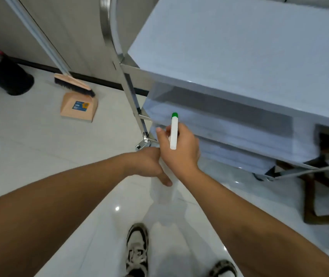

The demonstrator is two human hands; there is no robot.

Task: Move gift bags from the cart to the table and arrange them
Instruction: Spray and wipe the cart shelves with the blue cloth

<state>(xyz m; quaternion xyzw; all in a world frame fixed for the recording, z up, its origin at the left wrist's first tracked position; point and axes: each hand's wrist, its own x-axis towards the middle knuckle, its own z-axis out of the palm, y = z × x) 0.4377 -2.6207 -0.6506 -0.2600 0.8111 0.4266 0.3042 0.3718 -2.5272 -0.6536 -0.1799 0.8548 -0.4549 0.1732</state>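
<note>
The steel-framed cart [128,82] stands in front of me, its shelves stacked with flat pale blue gift bags [239,48], with more on the lower shelves [229,154]. My right hand [181,150] is low at the cart's near corner, shut on a white marker with a green cap [174,132] that points upward. My left hand [149,164] touches it from the left and grips the top of a pale white bag [162,192] that hangs toward the floor and is hard to make out against the white tiles. The table is out of view.
A broom [73,84] and a tan dustpan [78,107] lean by the wall at left, near a black bin [9,76]. A dark wooden frame [315,196] stands right of the cart. My shoes [137,250] are on glossy white tiles.
</note>
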